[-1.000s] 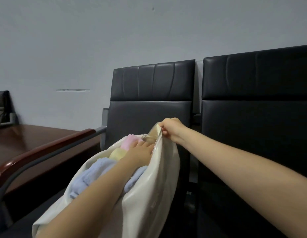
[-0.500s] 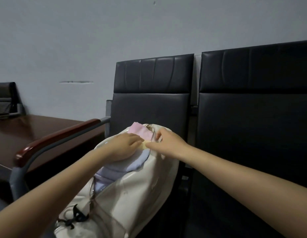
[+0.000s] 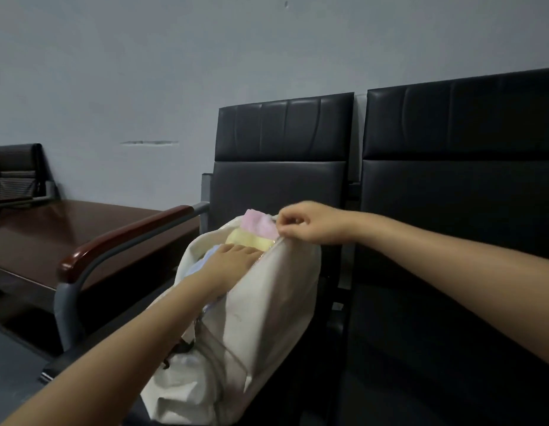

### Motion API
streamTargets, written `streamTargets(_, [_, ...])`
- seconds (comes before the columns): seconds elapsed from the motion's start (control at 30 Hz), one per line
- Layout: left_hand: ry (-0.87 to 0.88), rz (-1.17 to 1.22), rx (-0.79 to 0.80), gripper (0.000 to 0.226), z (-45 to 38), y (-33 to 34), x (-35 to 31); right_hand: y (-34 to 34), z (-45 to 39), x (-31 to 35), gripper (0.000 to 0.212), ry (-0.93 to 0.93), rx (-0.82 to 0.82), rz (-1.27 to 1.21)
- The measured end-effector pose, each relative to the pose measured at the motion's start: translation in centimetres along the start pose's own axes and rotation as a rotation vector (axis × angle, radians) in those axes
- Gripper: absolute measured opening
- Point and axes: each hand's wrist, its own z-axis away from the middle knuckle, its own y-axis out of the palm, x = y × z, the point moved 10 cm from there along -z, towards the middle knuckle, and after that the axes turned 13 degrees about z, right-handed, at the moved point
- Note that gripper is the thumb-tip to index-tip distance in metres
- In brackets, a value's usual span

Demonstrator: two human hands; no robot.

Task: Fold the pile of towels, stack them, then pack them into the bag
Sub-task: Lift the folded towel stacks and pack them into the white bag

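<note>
Fingers (image 3: 284, 224) of right hand (image 3: 307, 224) pinch bag (image 3: 267, 302) rim.

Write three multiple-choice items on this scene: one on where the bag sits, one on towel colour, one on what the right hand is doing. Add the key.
1. Where is the white bag?
A. on the black chair
B. on the brown table
C. on the floor

2. Which towel sits topmost in the bag's mouth?
A. green
B. pink towel
C. black

3. What is the right hand doing?
A. hanging idle
B. pressing the wall
C. pinching the bag's top edge

Key: 1 A, the bag leans on the chair's back; 2 B, pink lies above the yellow towel; 3 C, its fingers curl at the opening.
</note>
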Motion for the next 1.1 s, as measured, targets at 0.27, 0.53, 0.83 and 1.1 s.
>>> streamTargets(0.27, [-0.303,0.84,0.047,0.028,1.9,1.3,4.7,0.4,-1.2,0.4,0.014,0.028,-0.258,-0.149])
streamTargets(0.53, [-0.176,0.952,-0.64,0.022,4.8,-7.2,11.0,2.8,-2.2,0.0,0.012,0.084,-0.325,-0.136])
streamTargets(0.83, [-0.611,0.702,-0.34,0.029,4.8,-2.0,17.1,11.6,-6.2,3.5,0.073,0.198,0.086,0.157])
streamTargets(1.1, [-0.499,1.563,-0.196,0.015,3.9,-4.2,13.7,13.7,-7.0,1.6,0.068,0.226,0.233,0.231])
